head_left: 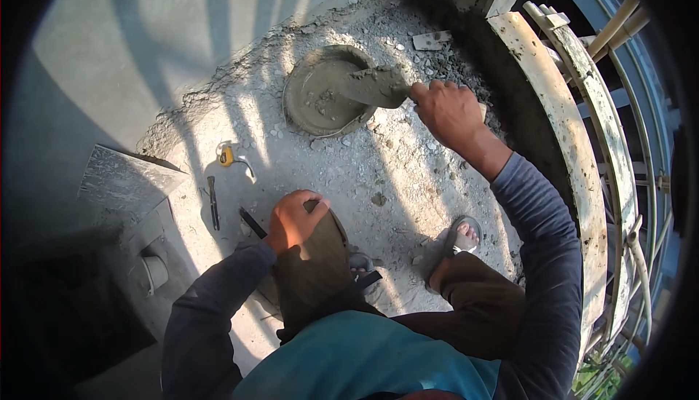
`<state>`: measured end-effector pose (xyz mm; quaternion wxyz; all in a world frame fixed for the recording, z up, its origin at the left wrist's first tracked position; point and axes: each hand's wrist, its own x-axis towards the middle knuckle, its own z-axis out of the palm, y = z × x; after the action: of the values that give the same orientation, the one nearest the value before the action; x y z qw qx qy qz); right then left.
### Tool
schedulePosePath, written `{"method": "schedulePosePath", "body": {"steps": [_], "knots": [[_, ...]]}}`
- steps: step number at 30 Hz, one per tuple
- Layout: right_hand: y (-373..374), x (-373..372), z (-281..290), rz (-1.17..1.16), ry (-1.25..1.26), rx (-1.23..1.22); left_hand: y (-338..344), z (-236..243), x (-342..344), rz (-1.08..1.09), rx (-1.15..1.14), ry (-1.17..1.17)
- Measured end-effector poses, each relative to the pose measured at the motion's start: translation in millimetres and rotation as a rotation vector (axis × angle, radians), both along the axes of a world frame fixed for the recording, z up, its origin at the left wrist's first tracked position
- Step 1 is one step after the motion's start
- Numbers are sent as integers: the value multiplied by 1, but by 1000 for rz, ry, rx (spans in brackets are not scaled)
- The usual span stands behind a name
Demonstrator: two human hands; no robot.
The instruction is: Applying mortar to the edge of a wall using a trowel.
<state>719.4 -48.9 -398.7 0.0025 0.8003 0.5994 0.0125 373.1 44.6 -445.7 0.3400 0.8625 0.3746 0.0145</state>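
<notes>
My right hand (449, 115) is closed round the handle of a trowel (377, 88). Its blade carries grey mortar and hangs over the right rim of a round bucket (295, 105). Wet mortar (326, 101) lies inside the bucket. My left hand (295, 218) rests on my bent left knee with nothing visible in it; its thumb stands apart from the fingers. Just left of that hand a dark, narrow bar (253, 223) shows, partly hidden by my wrist and leg.
A yellow tape measure (226, 155) and a dark thin tool (212, 203) lie on the rubble-strewn floor. A pale block (127, 181) stands at left. Behind the bucket is a plastered wall (167, 29); at right, a curved board (557, 123) and bamboo poles.
</notes>
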Motion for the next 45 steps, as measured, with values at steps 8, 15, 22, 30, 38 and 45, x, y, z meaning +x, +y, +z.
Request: {"method": "schedulePosePath", "body": {"steps": [8,15,22,30,38,45], "knots": [[156,-58,-53,-98,83,-345,-8,5,-10,102,27,-6],[126,-22,-65,-33,573,-333,-5,-1,-15,167,-1,37],[21,6,-33,-150,638,-59,5,-13,2,65,-45,84],[-152,17,-55,-286,607,48,28,-14,-13,-10,-120,26],[-279,-10,-86,-530,641,-162,29,-31,0,-52,-184,85],[-313,-25,-69,-571,736,-86,28,-40,27,-116,-202,131]]}}
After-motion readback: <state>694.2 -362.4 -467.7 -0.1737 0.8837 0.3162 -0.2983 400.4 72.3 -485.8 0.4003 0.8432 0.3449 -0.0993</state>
